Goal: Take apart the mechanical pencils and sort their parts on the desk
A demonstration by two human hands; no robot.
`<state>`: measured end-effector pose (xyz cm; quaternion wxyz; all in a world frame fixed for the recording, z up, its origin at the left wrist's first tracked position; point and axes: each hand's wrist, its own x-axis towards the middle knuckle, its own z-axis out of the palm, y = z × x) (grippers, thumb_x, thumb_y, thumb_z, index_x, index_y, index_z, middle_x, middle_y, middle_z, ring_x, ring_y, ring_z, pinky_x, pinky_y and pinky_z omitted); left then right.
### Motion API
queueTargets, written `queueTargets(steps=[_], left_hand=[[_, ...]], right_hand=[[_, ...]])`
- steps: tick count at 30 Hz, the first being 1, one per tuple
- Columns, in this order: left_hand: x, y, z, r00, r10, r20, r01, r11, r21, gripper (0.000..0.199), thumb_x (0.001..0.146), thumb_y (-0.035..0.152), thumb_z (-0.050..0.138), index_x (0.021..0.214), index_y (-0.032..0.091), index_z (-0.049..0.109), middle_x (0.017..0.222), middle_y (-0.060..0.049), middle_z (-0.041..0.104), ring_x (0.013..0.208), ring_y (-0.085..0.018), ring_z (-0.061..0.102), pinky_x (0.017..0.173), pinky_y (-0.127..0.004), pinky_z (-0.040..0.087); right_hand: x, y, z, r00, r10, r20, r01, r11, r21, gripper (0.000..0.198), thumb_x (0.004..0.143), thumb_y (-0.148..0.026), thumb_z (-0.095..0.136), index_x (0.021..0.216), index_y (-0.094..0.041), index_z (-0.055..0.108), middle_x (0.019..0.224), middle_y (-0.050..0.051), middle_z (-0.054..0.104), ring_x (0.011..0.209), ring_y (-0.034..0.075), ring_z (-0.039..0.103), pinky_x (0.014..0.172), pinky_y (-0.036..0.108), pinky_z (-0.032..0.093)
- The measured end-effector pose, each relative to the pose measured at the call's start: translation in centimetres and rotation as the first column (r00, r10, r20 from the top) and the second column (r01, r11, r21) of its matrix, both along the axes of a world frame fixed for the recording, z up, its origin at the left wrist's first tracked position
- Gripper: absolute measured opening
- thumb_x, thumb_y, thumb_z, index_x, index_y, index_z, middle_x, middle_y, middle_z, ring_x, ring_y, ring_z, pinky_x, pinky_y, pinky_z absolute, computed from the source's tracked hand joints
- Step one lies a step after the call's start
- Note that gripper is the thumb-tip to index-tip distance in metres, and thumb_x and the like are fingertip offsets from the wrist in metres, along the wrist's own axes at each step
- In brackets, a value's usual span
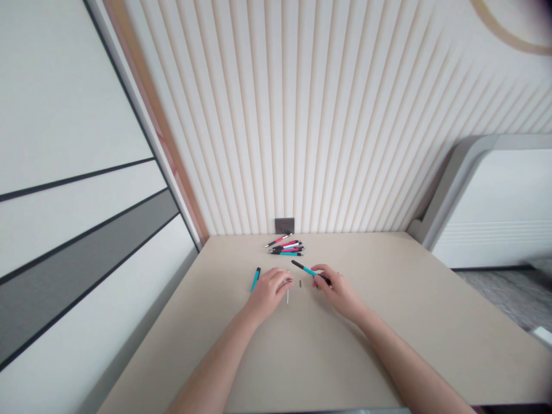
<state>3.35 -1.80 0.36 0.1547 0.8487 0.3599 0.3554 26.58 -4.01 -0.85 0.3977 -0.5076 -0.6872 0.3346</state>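
Note:
My right hand [332,287] is closed around a blue-and-black pen [307,269], which points up and to the left. My left hand [271,287] has its fingertips pinched together; a small greyish piece shows there, too small to name. A thin white rod [288,296], like a pen refill, shows just below those fingers; I cannot tell whether they touch it. Between the hands a tiny dark piece [301,283] lies on the table. Left of my left hand is a blue pen barrel part [256,279] with a black end, partly hidden by the hand.
Farther back on the beige table [302,356] lies a pile of several red, blue and black pens [287,248]. A dark wall socket [284,225] sits behind them on the ribbed wall. A white cabinet [86,276] stands on the left, a pale headboard [495,201] on the right.

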Motion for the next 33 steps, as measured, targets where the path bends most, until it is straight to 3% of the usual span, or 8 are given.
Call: queueTargets(steps=[5, 10, 17, 22, 26, 33], left_hand=[[1.2, -0.9, 0.4, 0.976, -0.062, 0.209, 0.117, 0.959, -0.258, 0.016, 0.094, 0.028, 0.052, 0.093, 0.02, 0.066, 0.107, -0.006, 0.068, 0.101, -0.019, 0.063, 0.089, -0.031, 0.049], [1.9, -1.0, 0.2, 0.948, -0.023, 0.319, 0.165, 0.889, -0.428, 0.022, 0.093, 0.034, 0.051, 0.095, 0.019, 0.066, 0.097, -0.005, 0.069, 0.091, -0.019, 0.065, 0.08, -0.028, 0.051], [1.8, -0.5, -0.5, 0.916, 0.078, 0.393, 0.137, 0.861, -0.49, 0.03, 0.091, 0.045, 0.053, 0.09, 0.018, 0.067, 0.084, -0.003, 0.067, 0.08, -0.017, 0.062, 0.073, -0.026, 0.049], [2.0, -0.5, -0.6, 0.938, 0.049, 0.344, 0.152, 0.833, -0.532, 0.037, 0.09, 0.049, 0.054, 0.082, 0.015, 0.065, 0.069, 0.001, 0.059, 0.064, -0.014, 0.052, 0.06, -0.023, 0.04], [2.2, -0.6, -0.6, 0.945, 0.003, 0.326, 0.187, 0.815, -0.549, 0.043, 0.089, 0.052, 0.052, 0.076, 0.013, 0.064, 0.062, 0.003, 0.051, 0.06, -0.013, 0.045, 0.056, -0.023, 0.034], [2.1, -0.7, -0.5, 0.944, -0.011, 0.328, 0.213, 0.781, -0.588, 0.045, 0.089, 0.056, 0.048, 0.078, 0.014, 0.061, 0.063, 0.003, 0.049, 0.06, -0.013, 0.046, 0.057, -0.023, 0.035]], right_hand=[[-2.5, -0.9, -0.6, 0.987, 0.079, -0.137, -0.085, 0.996, -0.035, 0.037, 0.094, -0.051, 0.043, 0.116, -0.022, 0.048, 0.084, 0.003, 0.071, 0.073, 0.017, 0.062, 0.066, 0.027, 0.046], [-3.8, -1.5, -0.3, 0.99, 0.112, -0.088, -0.114, 0.993, -0.029, 0.038, 0.092, -0.049, 0.048, 0.121, -0.024, 0.047, 0.079, 0.0, 0.07, 0.065, 0.015, 0.059, 0.062, 0.026, 0.043], [-3.6, -1.5, -0.1, 0.998, 0.069, 0.0, -0.069, 0.995, 0.071, 0.031, 0.094, -0.04, 0.048, 0.12, -0.026, 0.056, 0.088, 0.003, 0.068, 0.074, 0.016, 0.06, 0.065, 0.026, 0.046], [-3.6, -1.4, 0.0, 0.999, 0.026, 0.028, -0.032, 0.973, 0.227, 0.023, 0.091, -0.035, 0.055, 0.111, -0.025, 0.062, 0.099, 0.006, 0.066, 0.086, 0.019, 0.06, 0.078, 0.03, 0.049], [-3.7, -1.4, 0.1, 0.995, 0.095, 0.033, -0.101, 0.945, 0.312, 0.018, 0.093, -0.033, 0.054, 0.102, -0.023, 0.065, 0.095, 0.006, 0.064, 0.087, 0.019, 0.059, 0.08, 0.032, 0.049], [-3.0, -1.0, 0.1, 0.998, 0.062, 0.024, -0.066, 0.933, 0.355, 0.014, 0.091, -0.032, 0.057, 0.087, -0.022, 0.066, 0.083, 0.004, 0.065, 0.079, 0.018, 0.06, 0.074, 0.031, 0.049]])
